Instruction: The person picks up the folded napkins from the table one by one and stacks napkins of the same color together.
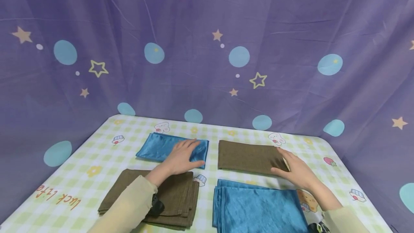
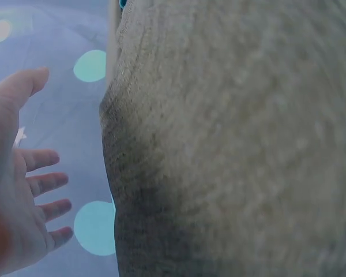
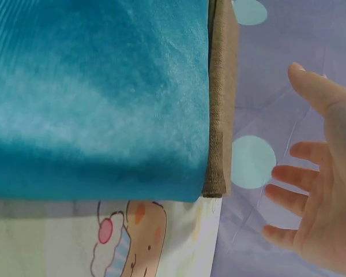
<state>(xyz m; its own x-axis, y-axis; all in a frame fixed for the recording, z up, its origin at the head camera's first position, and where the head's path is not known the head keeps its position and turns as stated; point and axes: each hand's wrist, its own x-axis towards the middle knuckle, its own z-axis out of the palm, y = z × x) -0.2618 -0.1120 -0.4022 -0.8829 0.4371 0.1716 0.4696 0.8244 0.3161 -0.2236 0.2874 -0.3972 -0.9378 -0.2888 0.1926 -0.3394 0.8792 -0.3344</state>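
In the head view my left hand (image 1: 183, 156), fingers spread and nothing gripped, is over the right part of a folded shiny blue cloth (image 1: 158, 146) at the back left. My right hand (image 1: 299, 170) is at the right end of a folded brown cloth (image 1: 249, 155) at the back right, thumb and fingers apart. Beneath my left forearm lies a stack of folded brown cloth (image 1: 174, 193), partly hidden by the sleeve. A folded blue cloth stack (image 1: 262, 208) sits at the front right, near my right wrist. Both wrist views show the fingers extended and holding nothing.
The table has a green-and-white checked cover (image 1: 87, 186) with cartoon prints. Behind it and along both sides hangs a purple curtain (image 1: 194, 17) patterned with stars and blue dots. A narrow strip of tablecloth separates the left cloths from the right ones.
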